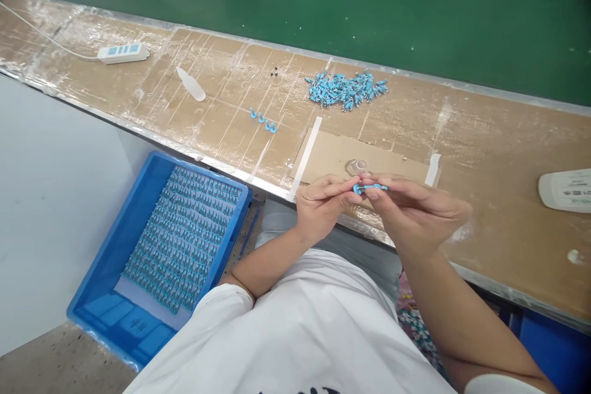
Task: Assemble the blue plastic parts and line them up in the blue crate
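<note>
Between my two hands is a small blue piece (369,187) with a round disc at its left end and a thin stem. The fingertips of my left hand (324,204) pinch the disc end. My right hand (413,208) holds the other end between thumb and fingers. Just beyond my fingertips, a small clear round dish (356,167) sits on a flat cardboard sheet (383,155). A heap of similar small blue pieces (344,90) lies farther back on the table. Several blue pieces with disc bases (268,126) stand in a short row to the left.
A white squeeze bottle (191,84) and a power strip (122,53) lie on the left of the table (221,141). At the right edge is a white bottle (566,190). A blue bin (99,258) with rows of blue pieces stands low left. A green surface (369,6) runs behind.
</note>
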